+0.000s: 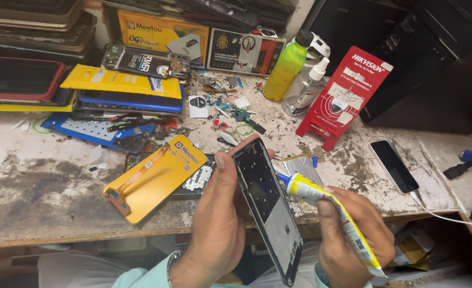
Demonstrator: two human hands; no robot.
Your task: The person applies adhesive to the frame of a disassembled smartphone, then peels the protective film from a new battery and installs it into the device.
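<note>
Clasped in the left hand (220,218) is a black phone frame (268,210), a thin, flat rectangle held tilted with its top end up and away from the body; the thumb lies along its near long edge and the fingers wrap behind. Its inner face is dark and matte at the top, paler and glossy lower down. The right hand (353,234) is closed around a soft yellow-and-white glue tube (329,213), crinkled and flattened toward its tail, whose blue nozzle touches the frame's right long edge about a third of the way down.

Behind the frame runs a worn workbench (44,186), its pale surface chipped, stained and scuffed dark in patches, with a straight front edge just beyond the hands. Left of the frame, close by, lies a yellow-backed display panel (156,184) with an orange ribbon cable, resting partly on an opened phone body (196,178). Farther left and back are blue mats, yellow packets and stacked devices. Beyond the frame's top end sit scattered small parts, a green bottle (286,66) and a clear spray bottle (305,85), both upright and touching. Right of the frame, a red cardboard stand (345,96) leans upright, and a white-edged phone (393,166) with a black glass face lies flat, well apart, a white cable trailing off it. Bare bench shows mostly at the far left of the frame.
</note>
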